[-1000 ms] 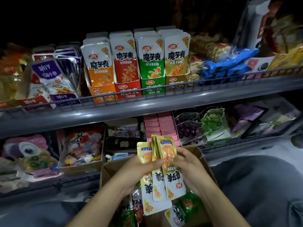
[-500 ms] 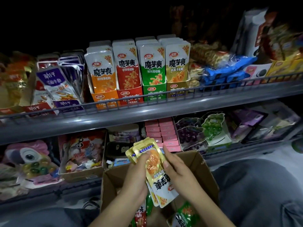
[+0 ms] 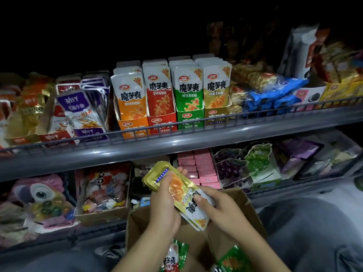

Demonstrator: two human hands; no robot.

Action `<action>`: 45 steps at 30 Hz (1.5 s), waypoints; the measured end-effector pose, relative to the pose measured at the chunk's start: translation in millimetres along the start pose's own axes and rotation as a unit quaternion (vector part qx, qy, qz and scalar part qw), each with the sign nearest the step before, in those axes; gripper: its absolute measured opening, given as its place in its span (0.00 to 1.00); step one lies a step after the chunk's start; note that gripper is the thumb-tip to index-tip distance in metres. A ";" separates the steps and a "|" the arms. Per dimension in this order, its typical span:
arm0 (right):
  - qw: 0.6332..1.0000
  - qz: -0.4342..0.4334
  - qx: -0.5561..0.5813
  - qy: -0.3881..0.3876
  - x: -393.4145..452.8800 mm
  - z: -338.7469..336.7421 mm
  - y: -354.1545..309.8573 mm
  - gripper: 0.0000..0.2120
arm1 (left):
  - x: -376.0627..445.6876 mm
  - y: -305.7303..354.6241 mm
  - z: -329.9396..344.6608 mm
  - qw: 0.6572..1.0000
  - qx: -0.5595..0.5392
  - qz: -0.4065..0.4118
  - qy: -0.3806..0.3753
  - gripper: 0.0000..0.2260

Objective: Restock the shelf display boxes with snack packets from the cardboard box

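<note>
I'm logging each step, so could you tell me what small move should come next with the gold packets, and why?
Probably lift the gold packets, gripped by the left hand and right hand above the cardboard box, toward the gold display box on the upper shelf; its colour matches theirs.

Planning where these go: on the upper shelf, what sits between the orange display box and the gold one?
In the head view, a red display box and a green display box, both full of upright packets.
</note>
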State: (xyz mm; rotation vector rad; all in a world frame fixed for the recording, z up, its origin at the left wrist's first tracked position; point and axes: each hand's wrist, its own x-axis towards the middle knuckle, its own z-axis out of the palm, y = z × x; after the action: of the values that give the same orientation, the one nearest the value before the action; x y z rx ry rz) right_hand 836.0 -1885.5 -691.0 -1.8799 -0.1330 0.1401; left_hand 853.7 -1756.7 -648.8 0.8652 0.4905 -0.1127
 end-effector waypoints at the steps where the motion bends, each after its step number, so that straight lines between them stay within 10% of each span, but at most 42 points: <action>1: 1.000 0.000 0.010 -0.009 -0.3 1.6 -0.9 0.18 | 0.0 1.5 0.6 1.000 -0.013 0.006 0.005 0.13; 10: 0.915 0.123 0.383 0.037 1.4 21.5 -7.5 0.23 | -0.1 -0.6 11.1 0.996 -0.027 0.078 0.028 0.13; 22: 0.974 0.074 0.202 0.067 27.4 -28.5 -28.4 0.18 | 15.9 34.9 -5.2 0.947 0.304 0.098 -0.031 0.09; 32: 0.964 0.064 0.249 0.060 40.6 -51.6 -63.4 0.17 | 9.7 42.3 7.9 0.918 0.333 0.203 -0.069 0.19; 38: 0.994 -0.041 0.056 0.088 57.9 -109.5 -119.3 0.14 | 16.4 45.0 31.7 0.877 0.374 0.247 -0.171 0.26; 45: 0.919 -0.149 -0.315 0.185 91.9 -175.8 -180.0 0.17 | 35.5 44.7 56.4 0.705 0.569 0.399 -0.144 0.25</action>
State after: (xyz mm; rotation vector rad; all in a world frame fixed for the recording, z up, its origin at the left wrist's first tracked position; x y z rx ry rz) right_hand 951.5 -1980.2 -468.7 -2.4578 -0.2199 -0.5268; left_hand 918.7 -1766.5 -602.8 2.1815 -0.3891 0.2946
